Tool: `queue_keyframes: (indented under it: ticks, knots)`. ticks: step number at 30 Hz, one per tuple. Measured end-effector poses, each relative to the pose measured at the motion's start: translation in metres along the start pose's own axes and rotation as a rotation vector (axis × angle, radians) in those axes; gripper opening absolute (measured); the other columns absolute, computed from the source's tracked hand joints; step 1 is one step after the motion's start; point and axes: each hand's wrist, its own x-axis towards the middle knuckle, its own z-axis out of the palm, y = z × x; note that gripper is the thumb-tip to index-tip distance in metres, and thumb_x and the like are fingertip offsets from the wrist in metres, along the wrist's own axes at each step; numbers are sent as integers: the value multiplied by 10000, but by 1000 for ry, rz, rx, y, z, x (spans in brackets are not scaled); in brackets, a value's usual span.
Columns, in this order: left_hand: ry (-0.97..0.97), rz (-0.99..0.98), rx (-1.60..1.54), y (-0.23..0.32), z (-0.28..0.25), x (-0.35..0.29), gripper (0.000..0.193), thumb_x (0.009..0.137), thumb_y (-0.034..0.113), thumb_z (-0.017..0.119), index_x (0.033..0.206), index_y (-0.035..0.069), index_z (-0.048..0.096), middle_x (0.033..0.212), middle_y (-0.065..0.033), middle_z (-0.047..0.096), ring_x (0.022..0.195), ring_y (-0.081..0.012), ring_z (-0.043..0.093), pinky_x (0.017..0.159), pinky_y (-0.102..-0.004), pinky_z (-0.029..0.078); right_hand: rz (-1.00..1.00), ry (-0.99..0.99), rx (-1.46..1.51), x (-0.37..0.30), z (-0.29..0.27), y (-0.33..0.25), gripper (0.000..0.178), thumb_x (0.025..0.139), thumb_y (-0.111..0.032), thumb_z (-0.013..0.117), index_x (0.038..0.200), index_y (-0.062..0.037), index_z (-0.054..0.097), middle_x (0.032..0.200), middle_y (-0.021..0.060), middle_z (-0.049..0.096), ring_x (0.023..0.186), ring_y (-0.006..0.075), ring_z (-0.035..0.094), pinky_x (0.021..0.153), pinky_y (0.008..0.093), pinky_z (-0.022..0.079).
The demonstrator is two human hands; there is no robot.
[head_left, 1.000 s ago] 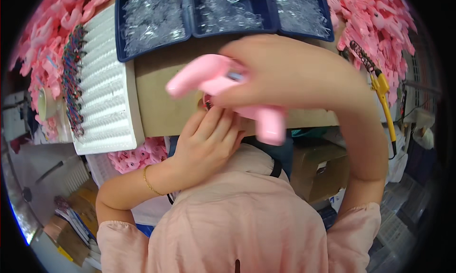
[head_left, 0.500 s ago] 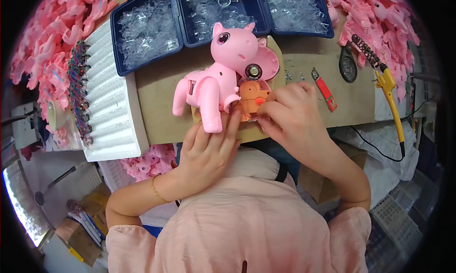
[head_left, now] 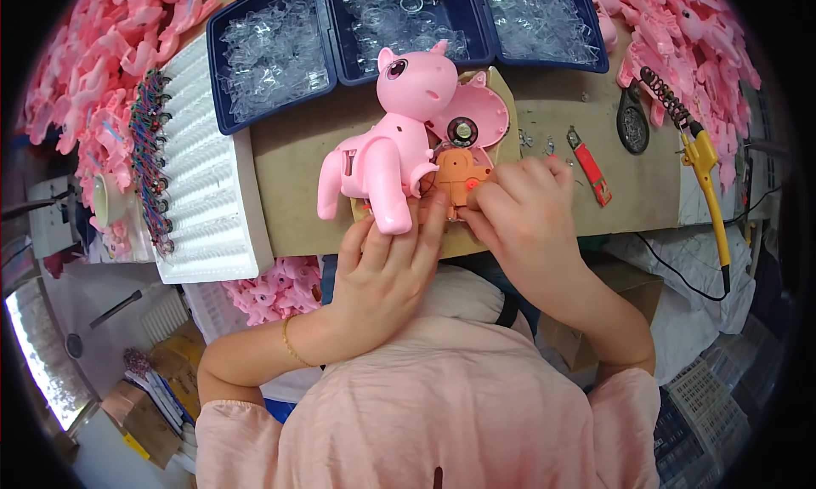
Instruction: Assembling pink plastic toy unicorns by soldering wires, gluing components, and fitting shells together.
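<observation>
Head view. Pony (head_left: 394,144) sits mid-table, on or against a tan board (head_left: 505,93); whether it stands or is propped, cannot tell. Half shell (head_left: 486,110) lies open at its right, a round black speaker (head_left: 461,132) seated inside. Orange box (head_left: 456,167) shows uncovered between pony and right hand (head_left: 529,221), red piece (head_left: 473,184) on its face.

State of work, my reading: partway. Pony's head and legs on, speaker in place; box bare, half shell not closed over it, thin wires exposed near the left fingertips.

Left hand (head_left: 384,264): fingers long, slightly apart, reaching under the pony's near foot, index tip by the box's lower edge; thumb hidden, grip cannot be told.

Right hand: fingers curled, thumb and index nearly together at the box's lower right corner. Anything pinched there is too small to make out.
</observation>
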Motion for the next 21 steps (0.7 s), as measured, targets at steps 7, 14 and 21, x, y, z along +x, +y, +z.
queue_keyframes:
  ticks: [7,14,21]
  knots:
    - [-4,48,67,0,-2,2,526,750,130,480,1275,115,512,1061,-51,529,1034,-222,448,942,-345,345,-84,42,-5,-17,-4,-3,219,641,-106,700,830,-71,594,790,17,522,740,203,499,733,366,339]
    - [-38,100,71,-1,-11,4,542,754,136,480,1296,138,483,1042,-70,529,1038,-237,455,955,-359,344,-77,29,-9,-27,4,-7,276,669,-59,644,944,-47,629,799,28,528,750,195,506,705,338,347]
    - [-99,180,134,0,-13,-1,549,774,173,473,1322,145,443,1087,-109,522,1089,-284,452,985,-396,330,134,-129,265,6,-35,27,98,802,-81,592,878,-22,613,826,103,542,800,277,531,738,357,406]
